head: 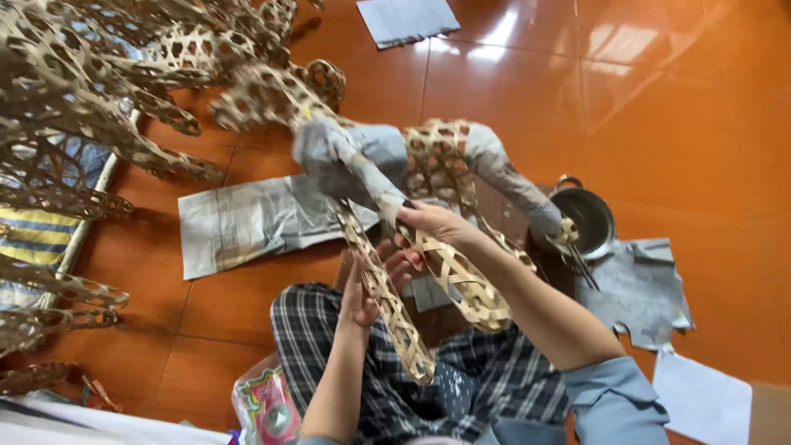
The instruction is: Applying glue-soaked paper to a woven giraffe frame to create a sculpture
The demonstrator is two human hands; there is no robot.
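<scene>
Checked-trousered knees [387, 387] of the seated person fill the bottom of the view, and just above them hangs a woven bamboo animal frame [437, 165], partly covered in grey papier-mâché. Its two open-lattice legs point down toward the knees. One leg [387, 305] runs long and slanted from the frame's grey body down to the lower right. The left hand [360, 297] rises from below and lies against this leg's left side, fingers extended along the lattice; whether they close round it cannot be told. The right hand [432, 224] comes in from the right and sits higher, nearer the body, its fingers pinching the top of the leg where grey paper meets bare weave. The second leg [461, 280] hangs just right of that hand. Right of the frame stands a metal pot [589, 218] on the orange tiled floor [676, 124]. Left of the frame lies a newspaper sheet [247, 222], and beyond it bare woven frames [91, 91] are stacked.
</scene>
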